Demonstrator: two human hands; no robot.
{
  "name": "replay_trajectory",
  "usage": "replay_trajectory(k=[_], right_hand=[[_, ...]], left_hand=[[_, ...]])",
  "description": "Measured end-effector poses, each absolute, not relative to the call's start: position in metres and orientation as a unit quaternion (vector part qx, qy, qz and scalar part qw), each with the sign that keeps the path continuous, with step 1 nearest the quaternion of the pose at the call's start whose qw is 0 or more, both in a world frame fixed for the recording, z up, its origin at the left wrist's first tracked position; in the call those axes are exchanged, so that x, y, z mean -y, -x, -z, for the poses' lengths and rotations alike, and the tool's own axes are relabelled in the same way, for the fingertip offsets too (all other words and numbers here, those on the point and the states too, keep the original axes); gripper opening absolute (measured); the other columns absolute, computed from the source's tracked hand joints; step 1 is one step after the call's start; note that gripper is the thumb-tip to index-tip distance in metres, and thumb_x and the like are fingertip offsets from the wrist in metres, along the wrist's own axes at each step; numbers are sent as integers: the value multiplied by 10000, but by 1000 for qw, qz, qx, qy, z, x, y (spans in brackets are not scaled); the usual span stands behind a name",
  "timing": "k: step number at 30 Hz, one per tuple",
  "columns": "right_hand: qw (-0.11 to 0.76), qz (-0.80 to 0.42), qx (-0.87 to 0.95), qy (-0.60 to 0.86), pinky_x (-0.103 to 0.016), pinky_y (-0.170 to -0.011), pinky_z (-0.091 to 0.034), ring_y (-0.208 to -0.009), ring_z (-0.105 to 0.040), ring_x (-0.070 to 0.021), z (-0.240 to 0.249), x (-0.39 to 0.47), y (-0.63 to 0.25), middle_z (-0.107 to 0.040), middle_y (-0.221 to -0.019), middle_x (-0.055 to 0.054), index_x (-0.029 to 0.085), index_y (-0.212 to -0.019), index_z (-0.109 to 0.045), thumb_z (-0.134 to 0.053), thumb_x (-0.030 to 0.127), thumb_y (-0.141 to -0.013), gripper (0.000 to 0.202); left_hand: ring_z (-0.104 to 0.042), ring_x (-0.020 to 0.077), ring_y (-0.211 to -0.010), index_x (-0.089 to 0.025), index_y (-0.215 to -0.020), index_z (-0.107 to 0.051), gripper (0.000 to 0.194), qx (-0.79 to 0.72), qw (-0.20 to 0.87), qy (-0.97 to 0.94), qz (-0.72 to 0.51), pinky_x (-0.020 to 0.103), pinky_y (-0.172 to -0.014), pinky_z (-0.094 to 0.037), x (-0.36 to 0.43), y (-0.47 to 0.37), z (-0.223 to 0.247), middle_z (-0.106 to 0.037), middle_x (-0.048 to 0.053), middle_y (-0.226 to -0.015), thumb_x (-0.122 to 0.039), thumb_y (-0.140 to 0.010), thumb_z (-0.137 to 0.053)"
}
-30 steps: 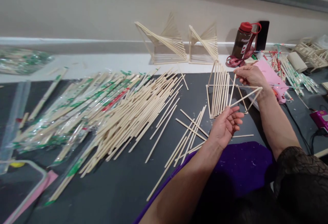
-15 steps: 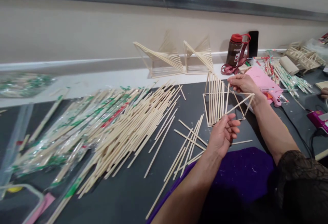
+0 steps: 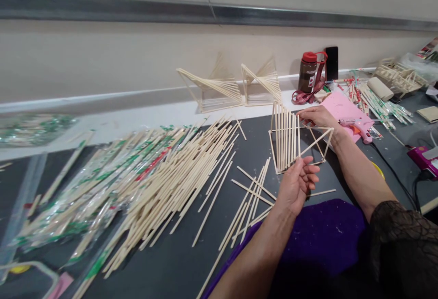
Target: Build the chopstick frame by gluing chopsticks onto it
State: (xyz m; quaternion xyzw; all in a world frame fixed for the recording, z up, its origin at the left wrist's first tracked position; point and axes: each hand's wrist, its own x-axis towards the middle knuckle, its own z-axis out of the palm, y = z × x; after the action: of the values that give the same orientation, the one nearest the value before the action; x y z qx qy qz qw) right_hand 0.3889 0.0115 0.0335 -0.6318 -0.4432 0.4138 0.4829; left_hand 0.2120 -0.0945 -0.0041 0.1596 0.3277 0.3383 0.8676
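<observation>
A frame of thin wooden sticks [image 3: 286, 136] stands on the dark table, with a row of near-parallel sticks across its left part. One wooden stick [image 3: 299, 136] runs between my hands at the right end of that row. My right hand [image 3: 316, 117] pinches its far end. Its near end is at the thumb of my left hand [image 3: 297, 181], whose thumb and forefinger are closed on it while the other fingers curl, palm up. Loose sticks [image 3: 255, 196] lie left of my left hand.
A large pile of sticks [image 3: 178, 176], partly in plastic wrappers, covers the left. Two stick models [image 3: 219, 89] [image 3: 263, 85] stand by the wall. Right are a bottle [image 3: 308, 73], a phone [image 3: 331, 64], a pink glue gun [image 3: 359, 128] and its cable.
The stick between my hands has shifted left, closer to the row, and now stands more nearly parallel to it. My right hand has moved slightly left with it. The camera view has shifted a little.
</observation>
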Motion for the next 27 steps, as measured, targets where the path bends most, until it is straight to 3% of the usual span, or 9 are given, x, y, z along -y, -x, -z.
replay_trajectory(k=[9,20,27], right_hand=[[473,-418,442,637,-185,-449,-322,-537,-514,-71,-35,-10,-387,-677,-669,-15,153,-695,-763,-626,111,-720,146],[481,-403,458,630,-225,-468,-334,-532,-505,-91,-27,-12,-388,-673,-639,-9,187,-678,-766,-682,166,-695,88],[478,-411,462,624,-213,-444,-321,-515,-478,-84,-27,-13,-390,-662,-619,-14,185,-703,-777,-682,159,-715,99]], left_hand=[[-596,77,-428,-101,-903,-682,323,-332,867,-159,-336,155,-366,-396,95,-213,4,-691,36,-620,-297,-1025,-455],[-605,81,-441,-106,-915,-683,267,-325,869,-175,-330,156,-373,-397,96,-212,5,-696,31,-632,-346,-966,-576],[-600,80,-439,-102,-926,-683,303,-328,868,-176,-329,164,-374,-392,96,-213,5,-699,39,-638,-310,-1010,-481]])
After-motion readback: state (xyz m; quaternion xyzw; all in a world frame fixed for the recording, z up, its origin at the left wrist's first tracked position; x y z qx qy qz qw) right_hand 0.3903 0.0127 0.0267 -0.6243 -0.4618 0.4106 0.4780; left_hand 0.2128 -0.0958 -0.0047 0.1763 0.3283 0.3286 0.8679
